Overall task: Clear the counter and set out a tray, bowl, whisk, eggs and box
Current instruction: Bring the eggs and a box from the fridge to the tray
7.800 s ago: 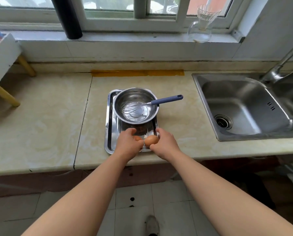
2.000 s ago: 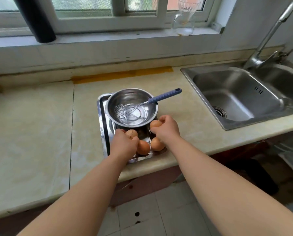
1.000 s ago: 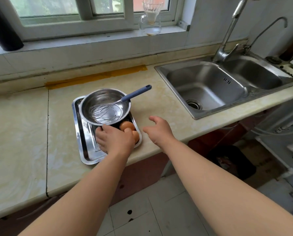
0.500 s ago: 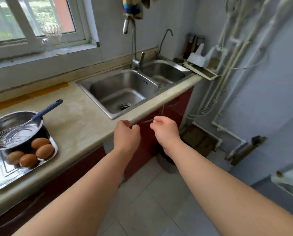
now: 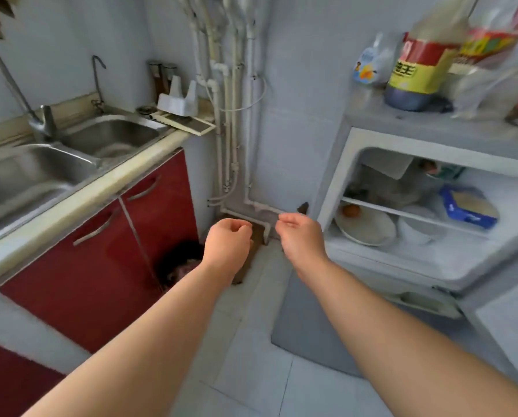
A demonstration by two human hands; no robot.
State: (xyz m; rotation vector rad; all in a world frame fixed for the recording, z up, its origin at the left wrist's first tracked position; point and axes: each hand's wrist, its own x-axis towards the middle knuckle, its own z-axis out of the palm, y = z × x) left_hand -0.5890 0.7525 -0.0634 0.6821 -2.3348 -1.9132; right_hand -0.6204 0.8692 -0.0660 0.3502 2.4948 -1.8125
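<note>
My left hand (image 5: 228,242) and my right hand (image 5: 301,236) hang in mid-air over the floor, both empty with fingers loosely curled. To the right an open fridge (image 5: 402,206) shows a blue box (image 5: 467,206) on its upper shelf. Below that shelf, a single brown egg (image 5: 351,210) lies on a white plate (image 5: 366,227). My right hand is left of the fridge opening, apart from it. The tray, bowl, whisk and the other eggs are out of view.
A steel double sink (image 5: 56,158) sits in the counter (image 5: 80,200) at left, above red cabinet doors (image 5: 101,242). White pipes (image 5: 230,115) run down the corner wall. Bottles (image 5: 420,55) stand on the fridge top. A dark bin (image 5: 179,263) sits on the floor.
The view has swung right from the counter to the fridge. Both hands let go of the eggs on the tray and now float empty in front of the open fridge.
</note>
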